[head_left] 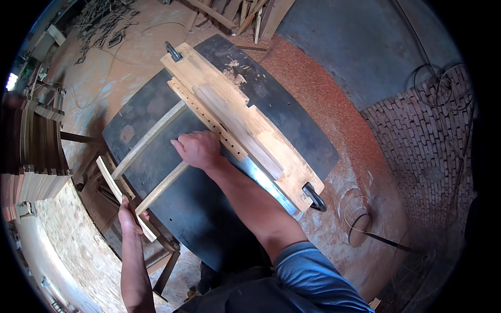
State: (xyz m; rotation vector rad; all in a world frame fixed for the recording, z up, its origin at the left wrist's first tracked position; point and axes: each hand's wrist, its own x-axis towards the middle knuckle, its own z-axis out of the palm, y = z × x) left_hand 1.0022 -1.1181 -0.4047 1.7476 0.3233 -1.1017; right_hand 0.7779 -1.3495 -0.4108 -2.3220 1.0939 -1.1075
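A light wooden frame lies over a dark tabletop [156, 104]. It has a curved slat [111, 180] at the left, two straight rails, the far rail [150, 140] and the near rail [162, 189], and a strip with a row of holes [201, 113] at the right. My left hand [130, 216] is wrapped round the curved slat near the near rail's end. My right hand [198, 148] is a closed fist beside the holed strip, over the near rail's other end; its fingers' inner side is hidden. A thick notched board [261, 125] runs along the strip.
Black clamps hold the board at its far end [173, 51] and near end [314, 197]. Wood shavings [235, 73] lie behind the board. A metal strip [269, 183] shows beneath its near part. Stacked wood pieces [36, 151] stand left; bricks [417, 130] are piled right.
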